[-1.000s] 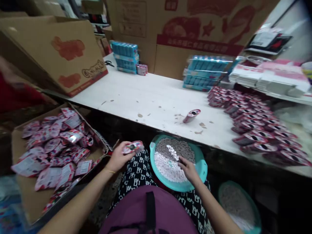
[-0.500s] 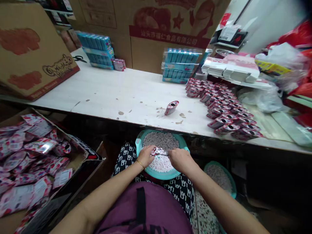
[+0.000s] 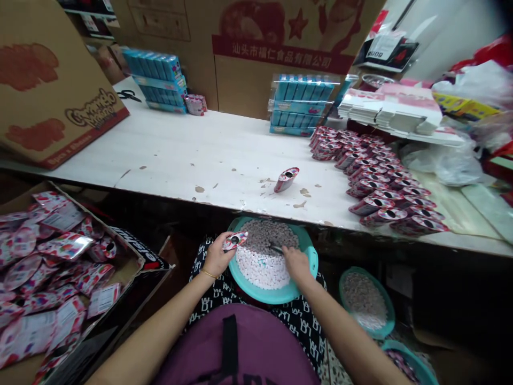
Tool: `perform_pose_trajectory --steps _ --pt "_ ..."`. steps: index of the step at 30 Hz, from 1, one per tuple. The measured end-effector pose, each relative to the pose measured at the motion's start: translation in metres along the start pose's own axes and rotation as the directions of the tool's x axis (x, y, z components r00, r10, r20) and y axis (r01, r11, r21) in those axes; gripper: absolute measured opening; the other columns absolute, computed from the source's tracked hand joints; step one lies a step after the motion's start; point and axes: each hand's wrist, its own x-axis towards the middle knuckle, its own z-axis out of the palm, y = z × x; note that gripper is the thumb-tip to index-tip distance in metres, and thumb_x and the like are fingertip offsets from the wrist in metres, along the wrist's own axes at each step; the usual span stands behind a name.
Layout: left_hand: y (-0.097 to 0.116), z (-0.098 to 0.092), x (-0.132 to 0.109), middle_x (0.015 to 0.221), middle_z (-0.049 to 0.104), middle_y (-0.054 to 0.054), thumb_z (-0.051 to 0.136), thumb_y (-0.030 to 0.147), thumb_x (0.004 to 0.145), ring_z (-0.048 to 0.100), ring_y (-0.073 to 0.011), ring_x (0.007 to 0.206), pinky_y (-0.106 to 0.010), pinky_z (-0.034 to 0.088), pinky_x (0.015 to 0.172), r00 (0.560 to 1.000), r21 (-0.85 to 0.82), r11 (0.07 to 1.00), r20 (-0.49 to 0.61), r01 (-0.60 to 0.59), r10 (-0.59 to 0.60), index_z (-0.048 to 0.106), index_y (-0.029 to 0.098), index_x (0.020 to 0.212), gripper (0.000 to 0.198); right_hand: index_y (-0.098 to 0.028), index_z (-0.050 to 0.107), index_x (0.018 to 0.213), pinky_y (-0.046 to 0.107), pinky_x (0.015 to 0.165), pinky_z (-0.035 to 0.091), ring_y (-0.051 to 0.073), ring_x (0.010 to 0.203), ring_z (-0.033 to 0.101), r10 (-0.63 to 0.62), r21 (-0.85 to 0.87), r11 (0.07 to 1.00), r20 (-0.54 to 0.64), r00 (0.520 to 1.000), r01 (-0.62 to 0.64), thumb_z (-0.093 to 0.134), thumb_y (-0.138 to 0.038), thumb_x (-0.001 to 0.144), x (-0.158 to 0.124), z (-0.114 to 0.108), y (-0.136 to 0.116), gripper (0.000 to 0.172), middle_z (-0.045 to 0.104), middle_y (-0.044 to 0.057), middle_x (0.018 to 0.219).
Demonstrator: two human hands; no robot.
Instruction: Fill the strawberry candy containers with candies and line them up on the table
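Observation:
My left hand (image 3: 216,258) grips a small red and pink pouch (image 3: 235,240), mouth up, at the left rim of a teal basin (image 3: 308,267) resting on my lap. The basin holds small white and brownish candies (image 3: 260,264). My right hand (image 3: 295,263) rests in the candies with fingers closed on a thin dark tool (image 3: 276,248) that I cannot make out well. One filled pouch (image 3: 286,179) lies alone on the white table (image 3: 192,155).
Rows of filled pouches (image 3: 372,179) cover the table's right side. A cardboard box of flat empty pouches (image 3: 52,272) stands at my left. A second teal basin (image 3: 366,302) sits on the floor at the right. Blue packs (image 3: 298,104) and large cartons line the back.
My hands, joined over the candies half a second ago, have parted. The left hand has drawn the pouch to the basin's left rim, and the right hand sits in the candies.

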Motion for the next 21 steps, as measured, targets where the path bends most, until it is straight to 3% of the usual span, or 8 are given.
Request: perform_pose_trajectory --steps 3,5,7,10,13,16,18,21 --pt "-0.002 -0.011 -0.003 0.094 0.062 -0.003 0.057 0.021 0.069 0.058 -0.0151 0.082 -0.027 0.046 0.075 0.998 -0.023 0.999 -0.037 0.049 -0.05 0.053 0.018 0.102 0.034 -0.017 0.053 0.106 0.028 0.077 0.041 0.018 0.09 0.057 -0.042 0.152 0.987 0.003 0.999 0.041 0.034 -0.008 0.082 0.018 0.046 -0.035 0.032 0.062 0.011 0.094" --pt "-0.003 -0.015 -0.005 0.093 0.062 -0.003 0.059 0.025 0.068 0.058 -0.0149 0.081 -0.026 0.046 0.075 0.996 -0.036 0.996 -0.05 0.078 -0.08 0.054 0.018 0.1 0.033 -0.016 0.052 0.11 0.025 0.079 0.041 0.016 0.092 0.057 -0.077 0.276 0.958 -0.017 0.997 0.079 0.038 -0.012 0.081 0.023 0.063 -0.055 0.032 0.062 0.01 0.099" --pt "-0.004 -0.018 -0.006 0.092 0.062 -0.003 0.06 0.027 0.068 0.058 -0.0148 0.081 -0.026 0.046 0.075 0.993 -0.04 0.994 -0.058 0.101 -0.103 0.054 0.017 0.099 0.033 -0.017 0.05 0.112 0.024 0.08 0.042 0.015 0.093 0.057 -0.107 0.393 0.912 -0.049 0.993 0.118 0.042 -0.016 0.08 0.024 0.07 -0.062 0.033 0.062 0.008 0.103" --pt "-0.006 -0.02 -0.004 0.092 0.062 -0.002 0.061 0.031 0.067 0.058 -0.0149 0.081 -0.026 0.046 0.075 0.991 -0.042 0.993 -0.067 0.113 -0.116 0.054 0.017 0.098 0.035 -0.018 0.05 0.112 0.025 0.082 0.042 0.014 0.097 0.056 -0.134 0.513 0.841 -0.107 0.985 0.171 0.044 -0.02 0.079 0.02 0.065 -0.052 0.034 0.061 0.005 0.107" --pt "-0.007 -0.016 -0.001 0.092 0.062 -0.003 0.06 0.03 0.068 0.058 -0.0152 0.082 -0.026 0.046 0.075 0.993 -0.035 0.995 -0.062 0.094 -0.096 0.054 0.017 0.099 0.034 -0.018 0.051 0.112 0.027 0.084 0.042 0.015 0.098 0.056 -0.176 0.606 0.76 -0.155 0.972 0.234 0.045 -0.024 0.078 0.008 0.04 -0.029 0.034 0.061 0.005 0.108" --pt "-0.007 -0.002 0.003 0.095 0.061 -0.003 0.057 0.021 0.068 0.058 -0.016 0.084 -0.028 0.046 0.077 0.999 0.03 0.999 -0.01 0.039 -0.039 0.054 0.019 0.101 0.033 -0.017 0.052 0.112 0.03 0.086 0.041 0.017 0.099 0.055 -0.234 0.646 0.706 -0.172 0.957 0.289 0.045 -0.028 0.079 -0.008 -0.003 -0.012 0.035 0.06 0.007 0.11" --pt "-0.004 0.01 0.004 0.098 0.061 -0.004 0.054 0.014 0.067 0.057 -0.017 0.088 -0.03 0.044 0.081 0.999 0.093 0.996 0.043 -0.017 0.013 0.054 0.019 0.101 0.035 -0.018 0.054 0.112 0.03 0.088 0.039 0.019 0.103 0.053 -0.281 0.574 0.757 -0.143 0.949 0.311 0.046 -0.029 0.08 -0.019 -0.037 -0.008 0.035 0.059 0.007 0.112" --pt "0.001 0.028 0.005 0.102 0.059 -0.005 0.051 0.009 0.064 0.054 -0.0186 0.095 -0.032 0.041 0.087 0.989 0.174 0.979 0.118 -0.109 0.089 0.054 0.018 0.102 0.039 -0.023 0.054 0.112 0.031 0.086 0.04 0.02 0.102 0.054 -0.339 0.333 0.883 -0.033 0.94 0.33 0.045 -0.028 0.08 -0.033 -0.081 -0.013 0.034 0.061 0.006 0.11"
